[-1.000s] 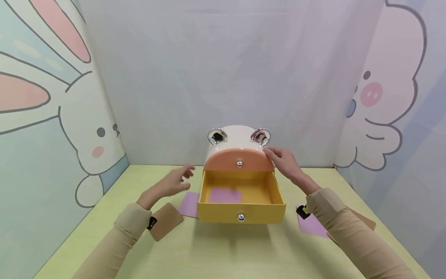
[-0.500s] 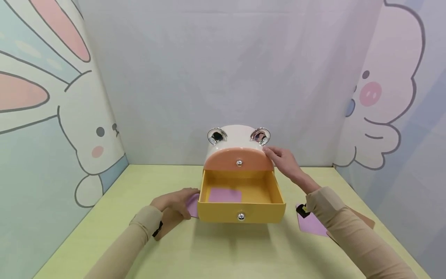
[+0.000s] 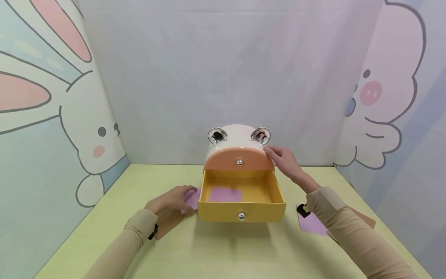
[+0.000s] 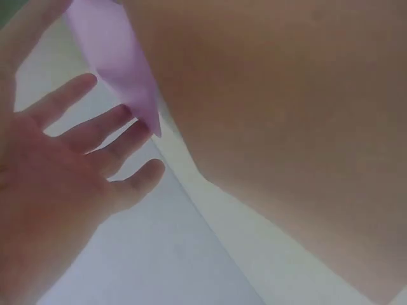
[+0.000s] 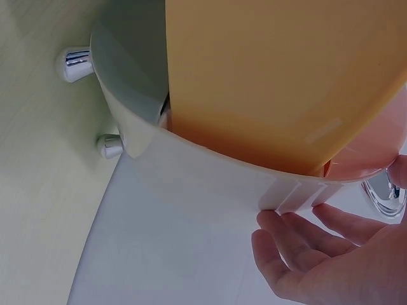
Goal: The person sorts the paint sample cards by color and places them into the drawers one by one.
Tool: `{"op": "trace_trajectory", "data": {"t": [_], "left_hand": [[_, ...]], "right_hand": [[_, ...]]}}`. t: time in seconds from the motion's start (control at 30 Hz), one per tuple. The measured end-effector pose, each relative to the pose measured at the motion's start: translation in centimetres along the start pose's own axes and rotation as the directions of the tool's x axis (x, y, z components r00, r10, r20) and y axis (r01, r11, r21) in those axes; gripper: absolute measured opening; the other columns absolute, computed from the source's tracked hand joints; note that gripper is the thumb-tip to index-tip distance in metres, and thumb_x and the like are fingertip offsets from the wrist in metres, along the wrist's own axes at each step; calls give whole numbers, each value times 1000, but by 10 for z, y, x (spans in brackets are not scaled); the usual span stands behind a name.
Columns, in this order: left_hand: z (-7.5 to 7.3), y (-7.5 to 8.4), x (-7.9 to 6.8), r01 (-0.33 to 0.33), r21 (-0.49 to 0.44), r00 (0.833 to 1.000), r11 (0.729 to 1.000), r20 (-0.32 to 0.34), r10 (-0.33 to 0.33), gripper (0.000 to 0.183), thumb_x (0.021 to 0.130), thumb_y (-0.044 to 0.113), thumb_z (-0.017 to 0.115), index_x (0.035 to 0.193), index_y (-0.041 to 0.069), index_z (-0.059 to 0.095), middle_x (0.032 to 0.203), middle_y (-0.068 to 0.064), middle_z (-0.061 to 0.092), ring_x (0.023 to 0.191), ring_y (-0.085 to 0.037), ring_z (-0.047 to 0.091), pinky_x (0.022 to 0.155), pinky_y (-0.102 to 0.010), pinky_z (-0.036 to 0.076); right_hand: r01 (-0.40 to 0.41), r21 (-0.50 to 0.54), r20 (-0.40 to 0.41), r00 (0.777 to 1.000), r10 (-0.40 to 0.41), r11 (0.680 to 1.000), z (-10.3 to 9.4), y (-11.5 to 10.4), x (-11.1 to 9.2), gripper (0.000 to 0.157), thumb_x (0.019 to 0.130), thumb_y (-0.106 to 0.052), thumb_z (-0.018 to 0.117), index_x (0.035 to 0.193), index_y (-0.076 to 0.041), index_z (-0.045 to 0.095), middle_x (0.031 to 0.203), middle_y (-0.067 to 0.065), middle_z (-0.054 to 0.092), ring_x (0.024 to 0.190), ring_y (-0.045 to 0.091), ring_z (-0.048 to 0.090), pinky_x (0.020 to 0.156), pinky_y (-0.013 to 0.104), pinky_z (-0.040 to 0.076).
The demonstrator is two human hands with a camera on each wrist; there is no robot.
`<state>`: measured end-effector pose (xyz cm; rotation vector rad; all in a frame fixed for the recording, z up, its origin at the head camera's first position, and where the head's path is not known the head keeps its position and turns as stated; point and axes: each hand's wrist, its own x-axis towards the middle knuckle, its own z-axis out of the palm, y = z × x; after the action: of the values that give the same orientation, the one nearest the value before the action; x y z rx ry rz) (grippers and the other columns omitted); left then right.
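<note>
A white frog-shaped drawer box [image 3: 238, 135] with silver eyes faces me in the head view. Its orange upper drawer [image 3: 223, 159] is closed, and the yellow lower drawer [image 3: 216, 212] is pulled out. Inside the yellow one lies a purple card [image 3: 224, 195]. My left hand [image 3: 170, 199] holds another purple card [image 3: 192, 198] between thumb and fingers, left of the drawer; that card [image 4: 117, 57] looks bent in the left wrist view. My right hand [image 3: 283, 161] rests against the box's right side, fingertips touching the white shell [image 5: 210, 171].
A brown card [image 3: 168, 223] lies below my left hand. Near my right forearm are a purple card [image 3: 311, 224] and a brown card [image 3: 364, 217], partly covered by the sleeve. Cartoon-printed walls [image 3: 83, 151] flank the pale table [image 3: 233, 255].
My left hand came down from above the table onto the purple card beside the drawer, then shifted it slightly away from me. My right hand stays on the box.
</note>
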<state>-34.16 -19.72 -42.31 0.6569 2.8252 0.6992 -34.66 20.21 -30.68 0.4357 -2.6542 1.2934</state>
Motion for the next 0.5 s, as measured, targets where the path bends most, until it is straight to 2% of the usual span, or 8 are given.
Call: {"op": "trace_trajectory", "data": {"t": [0.13, 0.27, 0.5], "left_hand": [[-11, -2, 0, -69, 7, 995, 998, -75, 70, 70, 73, 30, 81, 134, 6, 54, 134, -13, 58, 116, -26, 56, 98, -46, 49], [-24, 0, -3, -101, -13, 991, 995, -93, 99, 72, 74, 34, 80, 134, 5, 54, 134, -15, 58, 117, -29, 55, 98, -48, 47], [-48, 3, -11, -75, -51, 995, 996, -76, 71, 72, 73, 38, 80, 135, 10, 55, 138, -16, 54, 120, -30, 53, 99, -48, 46]], "right_hand": [[-6, -1, -4, 1000, 6, 1000, 0, 1, 0, 63, 99, -52, 41, 138, -4, 51, 136, 19, 57, 128, 38, 49, 106, 57, 41], [6, -8, -8, 1000, -6, 1000, 0, 2, 1, 62, 100, -52, 41, 137, -4, 52, 134, 19, 58, 127, 38, 51, 105, 57, 42], [5, -9, -11, 1000, -6, 1000, 0, 3, 2, 62, 99, -52, 42, 137, -4, 53, 134, 19, 58, 128, 38, 50, 106, 57, 41]]}}
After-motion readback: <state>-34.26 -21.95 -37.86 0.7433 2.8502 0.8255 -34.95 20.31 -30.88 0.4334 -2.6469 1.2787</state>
